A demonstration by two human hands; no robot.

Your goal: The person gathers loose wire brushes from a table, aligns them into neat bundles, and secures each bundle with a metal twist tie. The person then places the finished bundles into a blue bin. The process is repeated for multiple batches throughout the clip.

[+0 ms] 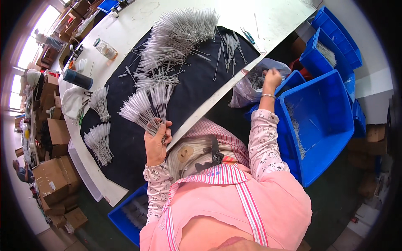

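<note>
My left hand [156,141] grips a fanned bunch of thin white bottle brushes [144,106] by their wire handles, held over the black mat [197,88] near the table's front edge. My right hand [271,80] reaches out to the right of the table into a clear plastic bag [251,85] holding more brushes; its fingers are curled at the bag's mouth, and whether they hold anything is hidden. A large heap of brushes [180,35] lies on the far part of the mat.
Smaller brush bundles [99,140] lie at the mat's left end. A glass jar [105,48] and a dark cylinder [78,79] stand on the white table. Blue bins [322,125] sit at my right, another [127,213] below left. Cardboard boxes [56,178] stack at left.
</note>
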